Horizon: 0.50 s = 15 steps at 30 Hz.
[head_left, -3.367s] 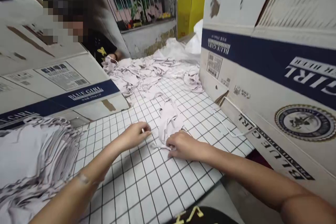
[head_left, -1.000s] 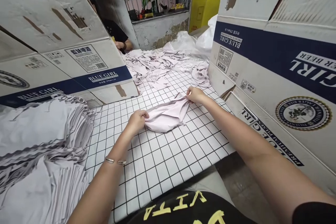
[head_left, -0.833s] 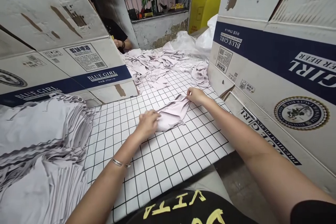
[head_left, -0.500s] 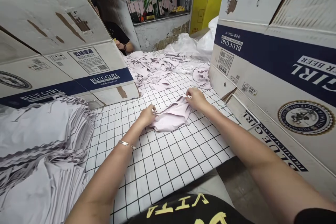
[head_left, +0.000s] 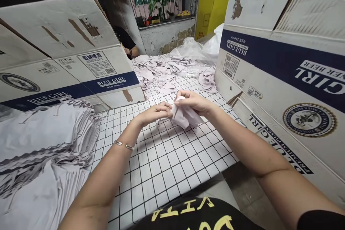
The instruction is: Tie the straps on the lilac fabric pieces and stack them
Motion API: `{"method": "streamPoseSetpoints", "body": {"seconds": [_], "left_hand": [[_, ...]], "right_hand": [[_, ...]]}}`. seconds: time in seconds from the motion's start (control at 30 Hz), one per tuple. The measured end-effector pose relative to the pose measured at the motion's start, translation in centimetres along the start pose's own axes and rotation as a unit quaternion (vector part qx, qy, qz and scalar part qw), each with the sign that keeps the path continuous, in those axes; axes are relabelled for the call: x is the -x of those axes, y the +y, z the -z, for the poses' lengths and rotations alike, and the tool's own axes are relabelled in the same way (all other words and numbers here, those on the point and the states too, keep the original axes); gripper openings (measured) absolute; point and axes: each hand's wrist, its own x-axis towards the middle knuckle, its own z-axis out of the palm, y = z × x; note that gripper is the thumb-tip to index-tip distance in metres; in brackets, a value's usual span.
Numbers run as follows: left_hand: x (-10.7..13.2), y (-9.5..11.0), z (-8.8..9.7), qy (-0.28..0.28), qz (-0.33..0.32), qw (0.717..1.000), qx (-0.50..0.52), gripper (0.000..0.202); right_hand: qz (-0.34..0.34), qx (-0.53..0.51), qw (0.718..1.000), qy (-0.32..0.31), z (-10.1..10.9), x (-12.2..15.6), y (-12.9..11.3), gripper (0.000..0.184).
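A small, pale pink fabric piece (head_left: pixel 185 116) hangs crumpled just above the checked tablecloth (head_left: pixel 172 158). My right hand (head_left: pixel 192 101) pinches its top between thumb and fingers. To its left, my left hand (head_left: pixel 156 113) has its fingers stretched out and slightly apart, their tips at the left edge of the fabric; the thumb is mostly hidden. On the left, a tall stack of similar pale fabric pieces (head_left: pixel 40 125) lies in bundles. More loose pieces (head_left: pixel 153 66) are scattered in a heap at the far end of the table.
An opened cardboard box (head_left: pixel 88 43) stands at the left, behind the stack. Large white-and-blue boxes (head_left: pixel 269 54) line the right side. Clear plastic (head_left: pixel 199 46) lies at the back, near a yellow board (head_left: pixel 211 14). Beyond the left box, a person's arm (head_left: pixel 130 50) partly shows.
My hands have come closer together. The fabric piece, spread out between both hands before, is now lifted and bunched under my right hand. My left fingers have straightened.
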Motion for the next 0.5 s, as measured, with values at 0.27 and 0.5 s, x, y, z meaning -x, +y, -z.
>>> {"method": "streamPoseSetpoints", "body": {"seconds": [0.27,0.5], "left_hand": [[1.0,3.6,-0.8,0.035,-0.019,0.969,0.246,0.034],[4.6,2.3,2.8,-0.058,0.066,0.996,0.021,0.029]], "right_hand": [[-0.004,0.145,0.986,-0.085,1.1,0.4,-9.1,0.040],[-0.039,0.363,0.931,0.026,3.6,0.3,-13.5,0.021]]}}
